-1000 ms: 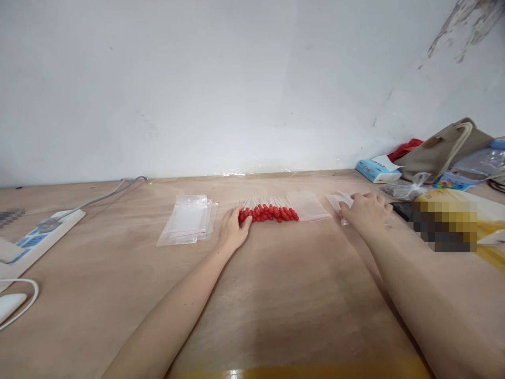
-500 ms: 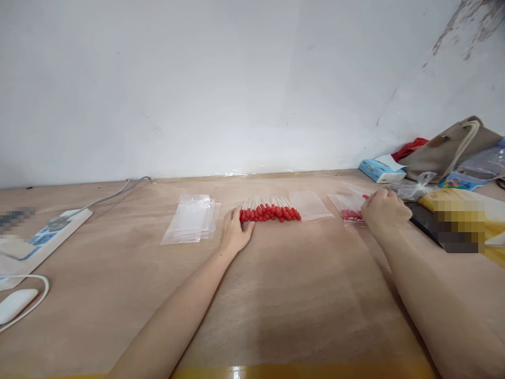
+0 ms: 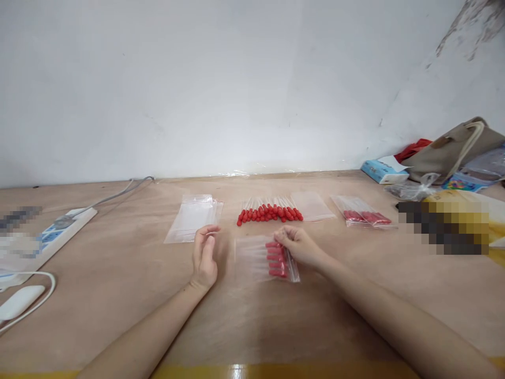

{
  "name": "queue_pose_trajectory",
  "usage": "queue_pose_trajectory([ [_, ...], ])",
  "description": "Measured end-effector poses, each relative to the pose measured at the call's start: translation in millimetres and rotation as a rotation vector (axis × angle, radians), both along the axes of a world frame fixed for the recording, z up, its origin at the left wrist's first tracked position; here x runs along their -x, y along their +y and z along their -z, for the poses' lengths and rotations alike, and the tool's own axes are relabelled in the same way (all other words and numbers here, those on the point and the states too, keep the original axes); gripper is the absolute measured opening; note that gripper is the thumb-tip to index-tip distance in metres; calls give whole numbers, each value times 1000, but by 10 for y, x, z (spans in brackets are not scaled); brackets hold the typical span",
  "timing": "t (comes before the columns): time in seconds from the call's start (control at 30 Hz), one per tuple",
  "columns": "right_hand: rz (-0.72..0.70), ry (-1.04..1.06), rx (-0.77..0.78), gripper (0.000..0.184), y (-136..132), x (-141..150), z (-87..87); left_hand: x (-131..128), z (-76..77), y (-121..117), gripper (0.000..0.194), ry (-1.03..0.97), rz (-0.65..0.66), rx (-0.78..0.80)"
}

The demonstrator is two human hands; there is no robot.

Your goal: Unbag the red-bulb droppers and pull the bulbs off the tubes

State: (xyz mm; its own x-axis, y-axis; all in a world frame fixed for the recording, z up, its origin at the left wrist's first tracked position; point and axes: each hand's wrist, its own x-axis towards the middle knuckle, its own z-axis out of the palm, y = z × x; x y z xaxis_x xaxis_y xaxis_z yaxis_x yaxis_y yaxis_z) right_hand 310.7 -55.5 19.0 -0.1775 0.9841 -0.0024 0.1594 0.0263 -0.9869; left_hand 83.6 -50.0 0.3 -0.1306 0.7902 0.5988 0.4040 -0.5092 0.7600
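My right hand [image 3: 294,243] pinches the top right part of a clear zip bag [image 3: 250,258] just in front of me. Several thin pale sticks with red ends [image 3: 276,259] lie side by side inside it. To the bag's left, my left hand [image 3: 205,258] is open, its fingers loosely bent and nothing in it. Behind both hands is a row of loose red-ended sticks [image 3: 270,211], red ends toward me. A stack of flat clear bags [image 3: 191,218] lies left of the row, and a flat clear bag [image 3: 311,205] touches its right end.
Filled bags [image 3: 366,213] of red-ended sticks overlap at the right. Farther right are a blue tissue box [image 3: 382,171], a grey handbag [image 3: 437,152] and a yellow package [image 3: 453,197]. A power strip [image 3: 71,226] with a cable and a white mouse-like object [image 3: 21,302] lie left.
My right hand has moved left from the filled bags to the middle and now holds a filled bag there. My left hand has come away from the loose sticks, toward me and left.
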Motion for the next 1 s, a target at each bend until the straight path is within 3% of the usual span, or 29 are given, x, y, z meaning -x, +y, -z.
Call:
queue_pose_trajectory([
  [0.1,-58,84,84,34,-48,114,135,-5,-136,-123,18,265,221,-11],
  [0.17,-126,185,156,34,-57,86,140,-69,-194,-169,23,467,428,52],
  [0.23,-208,288,263,42,-61,20,123,-132,-205,-194,31,596,533,115],
  [0.37,-197,319,392,54,-75,-60,112,-166,-170,-202,32,653,511,162],
  [0.6,-86,300,402,62,-95,32,98,-260,-268,-94,29,687,517,128],
  [0.83,-71,216,340,66,-106,62,113,-418,-274,120,28,905,656,-156],
  [1.0,-94,194,326,65,-104,58,127,-413,-240,168,22,920,655,-393],
])
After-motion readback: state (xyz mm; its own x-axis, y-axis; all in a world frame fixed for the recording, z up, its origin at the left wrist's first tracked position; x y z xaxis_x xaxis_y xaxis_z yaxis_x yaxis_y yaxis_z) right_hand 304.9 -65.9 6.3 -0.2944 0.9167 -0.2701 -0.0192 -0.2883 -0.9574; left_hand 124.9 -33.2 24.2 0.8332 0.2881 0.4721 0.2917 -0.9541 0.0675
